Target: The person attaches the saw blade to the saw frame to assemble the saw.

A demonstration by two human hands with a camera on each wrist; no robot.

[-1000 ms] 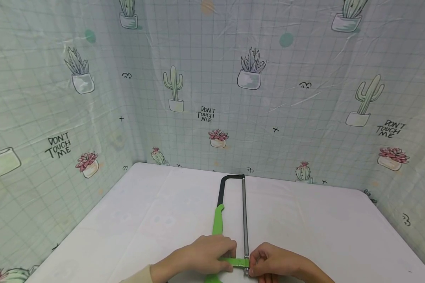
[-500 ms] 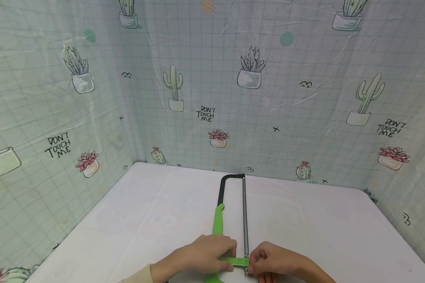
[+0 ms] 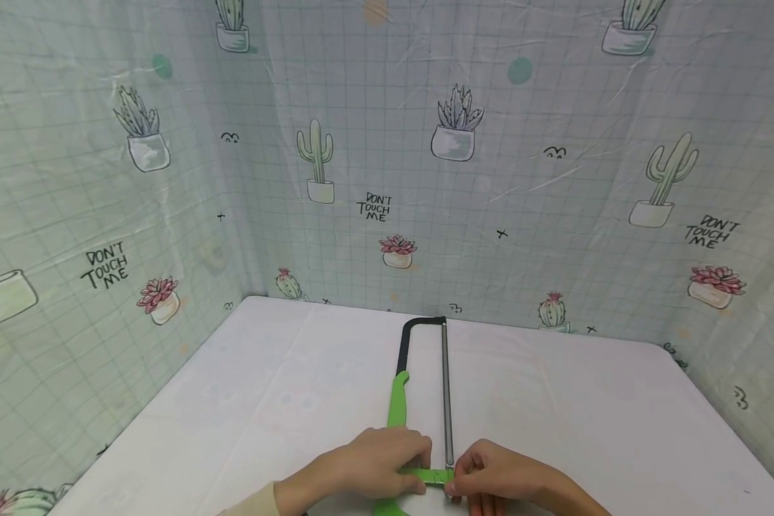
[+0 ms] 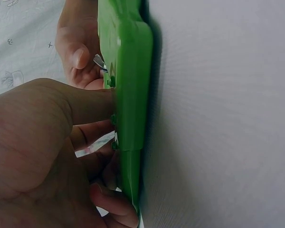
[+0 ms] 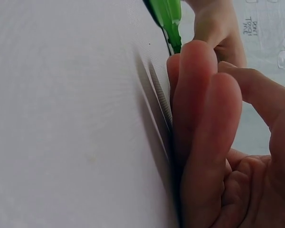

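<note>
A hacksaw with a green handle, a black front frame and a grey blade lies flat, its far end pointing away from me. My left hand grips the green body near its rear, thumb and fingers over the short green crosspiece. At the blade's near end, my right hand pinches a small metal wing nut between thumb and fingers. Most of that nut is hidden by the fingertips. In the right wrist view, curled fingers sit beside the blade.
The saw rests on a white-covered table. A cactus-patterned cloth hangs as a wall behind the table and along both sides. The saw's far end lies close to the back edge.
My right thumb and fingertips have shifted slightly around the wing nut, now covering more of it. The left hand and the hacksaw stay in place.
</note>
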